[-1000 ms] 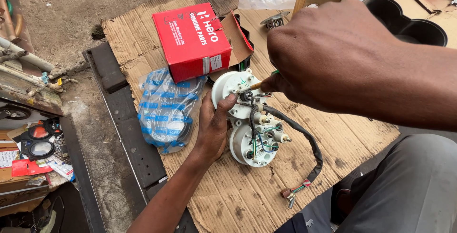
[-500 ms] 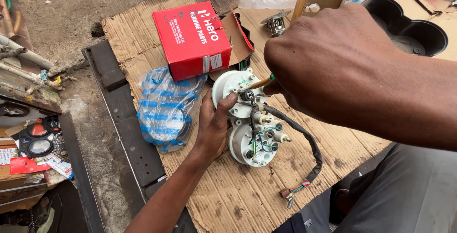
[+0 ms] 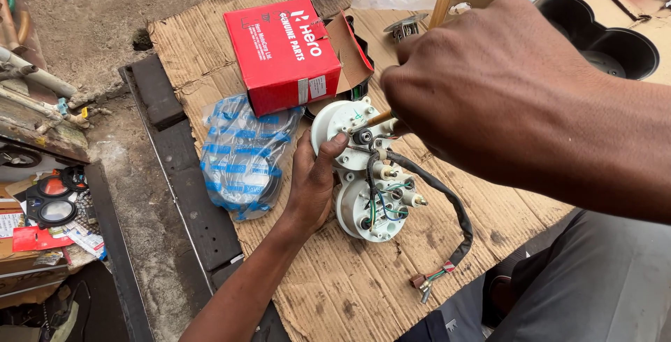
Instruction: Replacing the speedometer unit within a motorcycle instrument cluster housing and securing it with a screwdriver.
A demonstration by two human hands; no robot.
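A white instrument cluster [image 3: 363, 188] lies face down on brown cardboard [image 3: 335, 293], its back showing sockets, green wires and a black cable [image 3: 447, 202] that ends in a small connector [image 3: 423, 285]. My left hand [image 3: 313, 182] grips the cluster's left edge, thumb on the upper round housing. My right hand [image 3: 482, 83] hovers close above it, fingers closed on a tool with a wooden-coloured handle [image 3: 381, 118] whose tip meets the upper housing. Most of the tool is hidden by my fist.
A red cardboard box [image 3: 283, 52] with an open flap sits behind the cluster. Beside it lies a clear plastic bag with blue print [image 3: 241, 157]. A black double-cup housing [image 3: 608, 38] is at the far right. Clutter and old parts [image 3: 49, 202] line the left edge.
My right hand has shifted slightly with the tool on the upper housing. My left hand keeps its hold on the cluster.
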